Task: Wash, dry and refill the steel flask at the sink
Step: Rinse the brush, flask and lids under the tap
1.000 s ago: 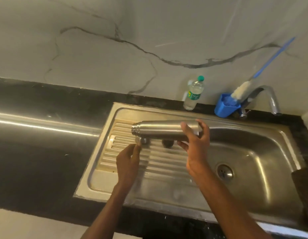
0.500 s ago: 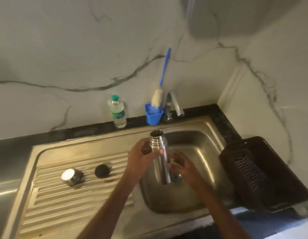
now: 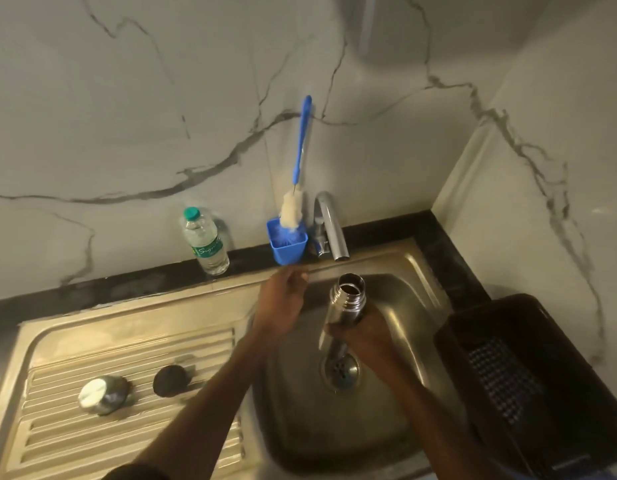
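Two hands: both are over the stainless steel sink (image 3: 418, 268), which serves as the landmark below.
Right hand (image 3: 364, 336): fingers wrapped round the lower body of the cylindrical steel flask (image 3: 347, 301), over the sink's bowl.
Flask: upright, slightly tilted, open threaded mouth on top, above the round drain (image 3: 340, 370) and just in front of the curved chrome tap (image 3: 331, 230) at the sink's back edge.
Left hand (image 3: 283, 301): blurred, raised over the bowl's back-left corner, holding nothing; fingers look loosely bent, reaching toward the back rim.
Steel cap with a white top (image 3: 103, 394): on the sink's ribbed draining board, left of the bowl.
Round black stopper (image 3: 170, 380): on the same board, just right of the cap, apart from it.
Blue plastic cup (image 3: 288, 245): behind the sink, just left of the tap, holding a blue-handled bottle brush with a white head (image 3: 293, 209).
Clear plastic water bottle with a green cap (image 3: 205, 242): behind the sink, left of the cup.
Dark plastic basket (image 3: 528, 375): right of the bowl.
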A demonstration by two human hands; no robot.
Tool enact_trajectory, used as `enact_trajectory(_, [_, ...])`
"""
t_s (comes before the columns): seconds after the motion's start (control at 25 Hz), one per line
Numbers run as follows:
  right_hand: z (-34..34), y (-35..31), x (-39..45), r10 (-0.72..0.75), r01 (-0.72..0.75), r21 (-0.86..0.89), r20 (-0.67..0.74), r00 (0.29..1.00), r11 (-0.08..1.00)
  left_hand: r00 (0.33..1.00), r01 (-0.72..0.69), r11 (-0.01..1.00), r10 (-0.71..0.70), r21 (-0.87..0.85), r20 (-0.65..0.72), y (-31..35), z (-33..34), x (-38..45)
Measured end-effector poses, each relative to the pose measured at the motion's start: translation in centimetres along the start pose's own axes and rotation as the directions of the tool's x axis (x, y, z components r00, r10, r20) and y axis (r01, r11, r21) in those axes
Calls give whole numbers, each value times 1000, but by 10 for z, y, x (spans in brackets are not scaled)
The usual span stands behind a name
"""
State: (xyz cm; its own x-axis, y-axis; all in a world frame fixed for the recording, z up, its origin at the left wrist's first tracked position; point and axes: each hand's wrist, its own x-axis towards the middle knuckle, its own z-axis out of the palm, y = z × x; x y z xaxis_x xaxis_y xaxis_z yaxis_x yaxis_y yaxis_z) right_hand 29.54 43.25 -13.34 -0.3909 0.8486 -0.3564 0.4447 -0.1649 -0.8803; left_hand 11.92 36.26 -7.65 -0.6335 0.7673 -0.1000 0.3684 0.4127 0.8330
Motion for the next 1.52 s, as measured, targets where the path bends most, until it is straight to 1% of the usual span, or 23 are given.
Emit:
enact_trajectory(0.08, [5, 2, -1, 31, -33, -39, -37, 999, 999, 997, 62, 995, -58, 80, -43, -5, 5, 19])
enact_trajectory(0.16, [11, 7, -2, 49, -52, -57, -58, 997, 997, 998, 65, 993, -63, 101, -27, 0, 12, 33])
enact_trajectory(0.28, [19, 13, 1, 70, -74, -69, -56, 996, 995, 999, -13, 989, 7, 148, 38, 9, 30, 50])
enact_trajectory(0.36, [20, 13, 8, 85, -90, -75, -58, 995, 993, 998, -41, 982, 34, 185, 45, 16, 41, 61])
enact_trajectory(0.44, [20, 10, 16, 93, -97, -81, -50, 994, 992, 999, -36, 975, 33, 220, 15, 25, 47, 68])
enact_trajectory(0.52, [19, 11, 24, 101, -105, -95, -40, 994, 990, 999, 8, 973, 0, 231, -36, 31, 50, 72])
enact_trajectory(0.64, [19, 15, 33, 105, -110, -116, -45, 993, 987, 995, 22, 979, -3, 201, -96, 29, 56, 75])
enact_trajectory(0.84, [19, 16, 42, 115, -119, -109, -41, 993, 987, 989, 39, 993, -22, 115, -145, 22, 60, 73])
enact_trajectory(1.04, [25, 27, 34, 115, -115, -98, -11, 993, 988, 986, 68, 996, -58, 59, -157, 19, 61, 74])
enact_trajectory(1.24, [32, 29, 39, 100, -99, -66, 3, 995, 993, 985, 39, 999, -39, -3, -166, 23, 61, 68])
enact_trajectory(1.4, [28, 33, 43, 115, -106, -85, 108, 988, 991, 983, 14, 1000, -9, 24, -184, 15, 61, 69])
enact_trajectory(1.52, [24, 33, 48, 130, -127, -41, 82, 988, 991, 981, -5, 1000, 5, 3, -196, 12, 63, 66])
